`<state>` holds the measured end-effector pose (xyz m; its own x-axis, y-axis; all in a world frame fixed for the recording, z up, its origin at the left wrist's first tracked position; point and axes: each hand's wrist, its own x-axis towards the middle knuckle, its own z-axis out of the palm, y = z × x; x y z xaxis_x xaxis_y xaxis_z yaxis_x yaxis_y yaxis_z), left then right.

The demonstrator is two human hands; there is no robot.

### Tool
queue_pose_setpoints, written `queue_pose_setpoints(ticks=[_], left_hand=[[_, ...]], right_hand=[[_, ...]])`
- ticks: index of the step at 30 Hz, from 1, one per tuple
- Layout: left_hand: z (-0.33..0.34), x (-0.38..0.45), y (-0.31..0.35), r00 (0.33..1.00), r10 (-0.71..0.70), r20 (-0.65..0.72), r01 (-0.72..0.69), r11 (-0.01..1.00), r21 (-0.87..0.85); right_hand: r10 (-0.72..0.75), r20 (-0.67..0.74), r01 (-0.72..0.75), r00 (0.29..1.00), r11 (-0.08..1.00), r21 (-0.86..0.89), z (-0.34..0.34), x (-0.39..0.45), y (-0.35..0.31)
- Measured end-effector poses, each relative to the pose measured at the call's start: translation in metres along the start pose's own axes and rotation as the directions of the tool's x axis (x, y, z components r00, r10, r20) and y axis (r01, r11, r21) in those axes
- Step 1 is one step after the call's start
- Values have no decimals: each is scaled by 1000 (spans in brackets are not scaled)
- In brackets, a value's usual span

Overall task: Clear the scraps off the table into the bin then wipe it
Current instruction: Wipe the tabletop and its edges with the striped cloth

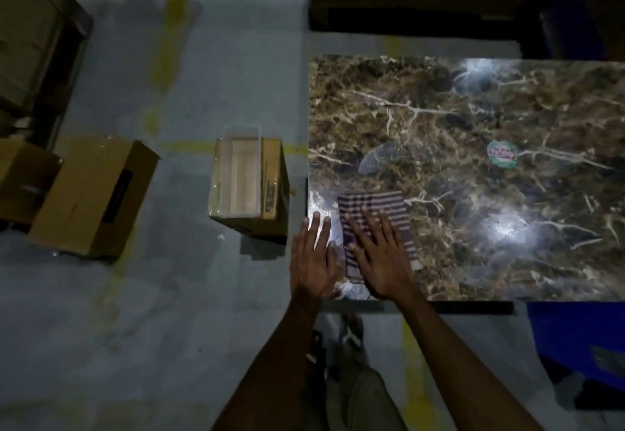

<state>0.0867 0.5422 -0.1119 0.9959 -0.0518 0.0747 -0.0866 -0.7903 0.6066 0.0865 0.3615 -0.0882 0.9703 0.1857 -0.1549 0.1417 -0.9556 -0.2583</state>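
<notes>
Striped cloth (373,224) is lying folded flat on the near-left corner of the marble desk (507,214), long axis running away from the person, near end close to the front edge. Right hand (378,258) is pressing down on it w/ fingers (363,219) spread wide & straight, palm covering the cloth's near half; nothing is being pinched. Left hand (313,261) is resting flat just beside the cloth on its left, at the desk's left edge, fingers straight & close together, holding nothing.

So the cloth is sitting directly under the right hand, which is the one placed to drive it; most of the unwiped surface is lying to the right & farther away, so the stroke probably needs to go that way.

A round sticker-like scrap (503,154) is still sitting on the desk well apart to the right, plus a greyish patch (375,160) beyond the cloth; can't tell if that's a scrap or marble pattern. Bin (245,182), a lined cardboard box, is standing on the floor just left of the desk, near the left hand. Another cardboard box (91,197) is lying farther left.
</notes>
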Motion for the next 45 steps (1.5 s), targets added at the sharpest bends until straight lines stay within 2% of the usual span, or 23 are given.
queue_pose_setpoints(ticks=[3, 6, 9, 11, 14, 16, 20, 23, 26, 29, 33, 35, 38, 41, 43, 45], left_hand=[[-10, 11, -10, 994, 111, 17, -112, 992, 54], [-12, 43, -14, 997, 78, 25, -79, 996, 43], [-6, 75, -5, 996, -82, -32, 79, 994, -79], [-2, 92, -2, 988, -152, -38, 143, 974, -175], [0, 109, 2, 979, -197, -46, 186, 967, -173], [-2, 114, 3, 985, -167, -35, 160, 976, -147], [-5, 118, 4, 995, -102, -20, 97, 981, -166], [-6, 122, 2, 985, -169, 39, 173, 973, -154], [-6, 118, 0, 984, -176, -10, 170, 964, -203], [-4, 117, 1, 991, -96, -92, 69, 963, -259], [-6, 119, 2, 987, -70, -143, 17, 939, -344], [-3, 115, -1, 982, -26, -187, -34, 950, -311], [0, 112, -5, 990, -68, -126, 19, 934, -356], [-6, 112, -4, 991, -119, -68, 84, 920, -383], [-10, 114, -1, 990, -130, -54, 100, 920, -380], [-12, 115, 2, 987, -154, -34, 132, 924, -358]], right_hand=[[65, 16, -65, 998, 998, 15, -11, 13, 20], [170, -39, -167, 985, 984, 61, -15, 68, 20], [82, -64, -79, 995, 995, 62, -14, 111, 0], [-35, -20, 36, 999, 998, 57, -13, 110, -5], [-171, 5, 171, 985, 984, 43, -11, 98, 18], [-131, 18, 129, 991, 989, 67, -22, 105, 32], [43, -22, -42, 999, 996, 77, -32, 149, 22], [-36, 9, 35, 999, 998, 47, -25, 155, 1], [-158, 98, 159, 983, 987, -10, -15, 117, 3], [-80, 130, 82, 988, 997, -7, -25, 94, 24], [104, -2, -104, 995, 994, 25, -32, 131, 18], [114, -31, -113, 993, 993, 24, -27, 149, -6], [-35, 32, 34, 999, 999, 33, -15, 134, -27], [-130, 71, 133, 989, 990, -37, -9, 90, -13], [-64, 65, 64, 996, 998, -8, -15, 83, 3], [73, 24, -74, 997, 997, 33, -23, 99, 8]])
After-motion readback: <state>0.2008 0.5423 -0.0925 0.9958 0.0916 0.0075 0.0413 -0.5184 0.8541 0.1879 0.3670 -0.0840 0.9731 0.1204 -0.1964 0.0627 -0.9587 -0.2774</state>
